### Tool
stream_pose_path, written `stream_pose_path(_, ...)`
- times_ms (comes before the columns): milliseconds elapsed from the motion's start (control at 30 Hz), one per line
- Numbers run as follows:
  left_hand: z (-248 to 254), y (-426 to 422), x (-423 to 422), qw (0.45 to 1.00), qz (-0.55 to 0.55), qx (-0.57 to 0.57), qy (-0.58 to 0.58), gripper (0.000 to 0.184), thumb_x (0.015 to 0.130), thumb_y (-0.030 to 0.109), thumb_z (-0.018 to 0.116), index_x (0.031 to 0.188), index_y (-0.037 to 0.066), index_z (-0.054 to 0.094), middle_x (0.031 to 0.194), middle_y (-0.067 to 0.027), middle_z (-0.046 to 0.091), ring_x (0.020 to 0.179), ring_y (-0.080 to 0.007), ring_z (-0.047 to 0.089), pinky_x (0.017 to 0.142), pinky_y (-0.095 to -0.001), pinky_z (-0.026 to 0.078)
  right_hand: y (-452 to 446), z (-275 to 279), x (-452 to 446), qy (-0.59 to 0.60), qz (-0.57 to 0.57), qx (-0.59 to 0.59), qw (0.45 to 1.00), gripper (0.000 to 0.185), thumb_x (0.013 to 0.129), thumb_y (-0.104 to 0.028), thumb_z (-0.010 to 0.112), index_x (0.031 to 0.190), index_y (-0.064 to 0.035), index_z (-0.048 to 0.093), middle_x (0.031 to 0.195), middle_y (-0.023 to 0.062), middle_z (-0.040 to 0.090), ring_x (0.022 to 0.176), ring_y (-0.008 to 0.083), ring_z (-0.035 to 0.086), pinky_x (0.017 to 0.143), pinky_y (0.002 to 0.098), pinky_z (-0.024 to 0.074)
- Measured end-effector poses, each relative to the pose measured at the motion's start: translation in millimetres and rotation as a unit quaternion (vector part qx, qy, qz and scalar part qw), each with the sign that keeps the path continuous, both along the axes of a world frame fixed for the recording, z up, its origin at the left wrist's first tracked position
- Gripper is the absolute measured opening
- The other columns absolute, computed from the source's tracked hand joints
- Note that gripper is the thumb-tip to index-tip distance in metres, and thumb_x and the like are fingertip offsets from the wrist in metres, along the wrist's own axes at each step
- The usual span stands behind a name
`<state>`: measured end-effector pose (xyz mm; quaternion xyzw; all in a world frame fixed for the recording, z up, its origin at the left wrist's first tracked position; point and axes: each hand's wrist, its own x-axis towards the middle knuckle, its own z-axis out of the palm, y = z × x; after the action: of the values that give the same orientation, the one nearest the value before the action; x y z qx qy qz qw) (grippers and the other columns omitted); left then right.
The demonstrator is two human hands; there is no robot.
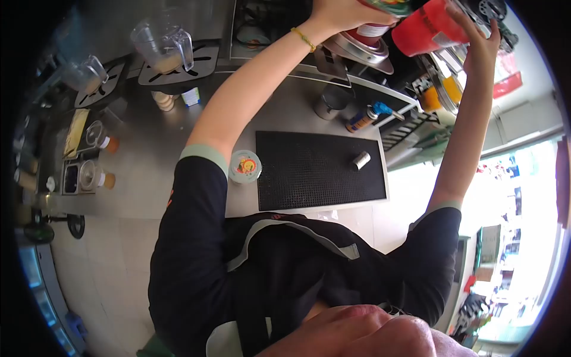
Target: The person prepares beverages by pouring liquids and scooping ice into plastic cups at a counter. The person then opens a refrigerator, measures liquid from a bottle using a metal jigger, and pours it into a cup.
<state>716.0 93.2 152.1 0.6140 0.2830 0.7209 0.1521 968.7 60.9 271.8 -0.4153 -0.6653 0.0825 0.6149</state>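
At the top of the view my left hand [345, 13] is closed around a round container with a green and red top [389, 6], cut off by the frame edge. A red surface with a white label [370, 31] shows just beneath that hand, above a round silver base [363, 49]. To the right, my right hand [477, 34] grips a large red plastic cup [427, 28], which is tilted with its side towards the container. The contents of the cup are hidden.
On the steel counter lie a black rubber mat [315, 172] with a small metal cylinder [361, 160], a lidded round tub [245, 166], a dark metal pot [333, 102] and a blue-topped torch [369, 115]. Clear blender jugs [163, 47] stand back left.
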Motion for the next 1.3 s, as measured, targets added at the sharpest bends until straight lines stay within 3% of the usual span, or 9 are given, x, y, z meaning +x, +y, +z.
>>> stream_pose_path(133, 30, -28, -14, 0.977, 0.003, 0.209, -0.039, 0.077, 0.049, 0.024, 0.091, 0.109, 0.001, 0.049, 0.098, -0.0118, 0.065, 0.09, -0.0184, 0.065, 0.082, -0.0304, 0.052, 45, 8, 4, -0.053, 0.081, -0.02, 0.995, 0.099, 0.075, -0.03, 0.075, 0.15, -0.0132, 0.013, 0.114, 0.0144, 0.063, 0.114, 0.0226, 0.056, 0.093, 0.0534, 0.0422)
stream_pose_path(200, 41, -54, -32, 0.965, -0.036, 0.255, -0.04, 0.078, 0.05, 0.021, 0.09, 0.111, -0.002, 0.046, 0.101, -0.0115, 0.065, 0.092, -0.016, 0.064, 0.084, -0.0305, 0.052, 86, 8, 17, -0.012, 0.093, -0.015, 0.996, 0.102, 0.073, -0.024, 0.077, 0.148, -0.0027, 0.011, 0.111, 0.0178, 0.063, 0.108, 0.0237, 0.06, 0.097, 0.046, 0.0408)
stream_pose_path(367, -15, -140, -131, 0.978, 0.026, 0.133, 0.156, 0.07, 0.05, 0.032, 0.091, 0.105, 0.003, 0.059, 0.095, -0.0057, 0.067, 0.088, -0.0128, 0.065, 0.083, -0.0263, 0.051, 85, -24, -38, -0.06, 0.124, -0.097, 0.986, 0.105, 0.071, -0.031, 0.081, 0.146, 0.0065, 0.017, 0.118, 0.0206, 0.06, 0.115, 0.0257, 0.058, 0.106, 0.0417, 0.0332)
stream_pose_path(533, -147, -201, -214, 0.993, 0.057, -0.052, 0.086, 0.099, 0.044, 0.025, 0.096, 0.125, -0.001, 0.045, 0.115, -0.0082, 0.059, 0.107, -0.0154, 0.059, 0.095, -0.0312, 0.048, 116, -77, -23, -0.127, 0.179, -0.16, 0.962, 0.105, 0.072, -0.028, 0.081, 0.148, 0.0021, 0.015, 0.126, 0.0202, 0.058, 0.119, 0.0247, 0.055, 0.109, 0.0388, 0.0304)
stream_pose_path(767, -369, -236, -277, 0.957, 0.11, -0.268, -0.033, 0.094, 0.049, 0.011, 0.094, 0.127, 0.003, 0.042, 0.12, -0.0077, 0.057, 0.111, -0.0159, 0.057, 0.099, -0.0321, 0.046, 68, -121, -35, -0.194, 0.078, -0.152, 0.966, 0.104, 0.073, -0.026, 0.081, 0.147, 0.0035, 0.014, 0.129, 0.0175, 0.057, 0.129, 0.023, 0.047, 0.111, 0.0435, 0.028)
stream_pose_path(900, -398, -253, -299, 0.948, 0.057, -0.293, -0.112, 0.098, 0.051, 0.017, 0.093, 0.131, 0.003, 0.039, 0.125, -0.0088, 0.055, 0.116, -0.018, 0.055, 0.101, -0.0337, 0.043, 15, -156, -67, -0.131, -0.134, -0.014, 0.982, 0.108, 0.067, -0.029, 0.087, 0.144, 0.0041, 0.018, 0.138, 0.0173, 0.047, 0.13, 0.0311, 0.044, 0.106, 0.0492, 0.0371)
stream_pose_path(1000, -386, -271, -334, 0.945, 0.008, -0.327, 0.008, 0.105, 0.052, 0.031, 0.093, 0.135, 0.002, 0.035, 0.13, -0.0133, 0.048, 0.127, -0.0255, 0.045, 0.108, -0.0386, 0.034, -97, -180, -194, -0.194, -0.287, 0.054, 0.936, 0.11, 0.062, -0.021, 0.091, 0.141, 0.0038, 0.018, 0.132, 0.0213, 0.043, 0.122, 0.0332, 0.047, 0.102, 0.0488, 0.0448)
stream_pose_path(1167, -440, -332, -460, 0.908, 0.293, -0.298, 0.04, 0.127, 0.051, 0.036, 0.094, 0.142, -0.004, 0.014, 0.145, -0.0184, 0.018, 0.139, -0.0308, 0.016, 0.115, -0.0449, 0.016, -184, -298, -328, -0.241, -0.207, 0.215, 0.924, 0.102, 0.071, -0.04, 0.08, 0.139, 0.0053, 0.018, 0.132, 0.0206, 0.038, 0.111, 0.0306, 0.053, 0.074, 0.0342, 0.0504)
stream_pose_path(1300, -454, -300, -576, 0.818, 0.477, -0.32, -0.032, 0.123, 0.053, 0.033, 0.093, 0.142, -0.004, 0.016, 0.144, -0.0211, 0.023, 0.136, -0.0316, 0.026, 0.112, -0.0454, 0.025, -248, -343, -396, -0.212, -0.035, 0.067, 0.974, 0.112, 0.063, -0.017, 0.085, 0.145, -0.0181, 0.01, 0.146, 0.0224, 0.025, 0.121, 0.0372, 0.042, 0.085, 0.043, 0.0379)
